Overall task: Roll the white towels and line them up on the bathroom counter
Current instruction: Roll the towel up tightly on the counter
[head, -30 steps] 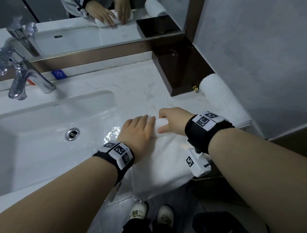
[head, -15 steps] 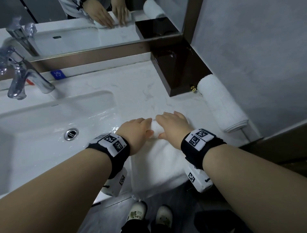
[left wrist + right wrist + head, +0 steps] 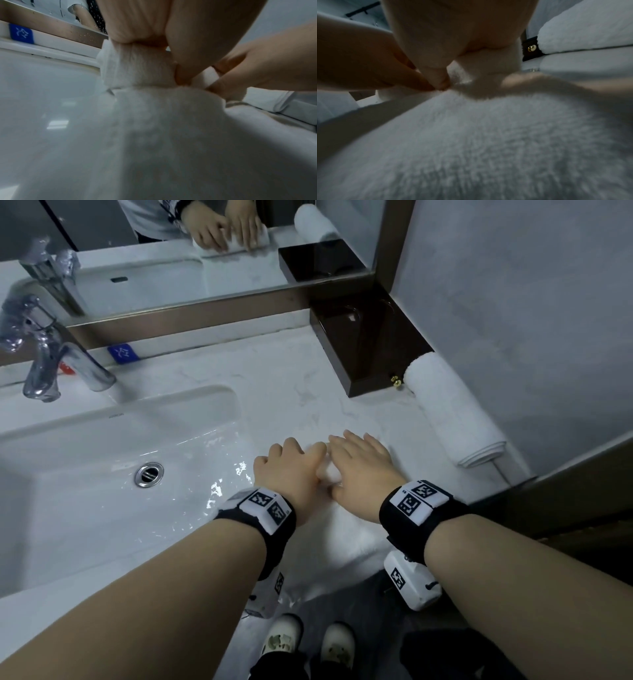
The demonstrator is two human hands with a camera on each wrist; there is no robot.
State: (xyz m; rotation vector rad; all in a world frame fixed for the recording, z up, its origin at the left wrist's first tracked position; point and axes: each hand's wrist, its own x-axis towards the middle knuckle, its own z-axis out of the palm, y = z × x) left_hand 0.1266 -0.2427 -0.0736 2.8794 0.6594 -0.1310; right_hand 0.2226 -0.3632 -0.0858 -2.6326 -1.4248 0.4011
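Two white terry towels are in play on the pale marbled bathroom counter (image 3: 291, 378), and the step in hand looks like the rolling of the second one. Going from the left: a chrome tap (image 3: 51, 361) stands at the counter's back edge over the white rectangular basin (image 3: 85, 474), whose right rim borders the working patch. Just past that rim, at the counter's front edge, lies the half-rolled white towel (image 3: 346, 529); its rolled part sits on the far side under both hands, and its flat tail spreads toward the person and hangs a little over the front edge. The left hand (image 3: 291, 470) lies on the roll's left end with fingers bent over the top and the thumb tucked against the near side, as the left wrist view shows. The right hand (image 3: 363, 470) sits touching it on the roll's right part, fingers stretched forward and pressing down, thumb down at the fold. Behind and to the right, a dark brown glossy wooden box (image 3: 363, 344) fills the back right corner, and a finished rolled white towel (image 3: 452, 412) lies along the right edge by the wall. The next move, I judge, calls for even pressure from both hands so the remaining tail winds on straight, then for laying this roll beside the finished one.
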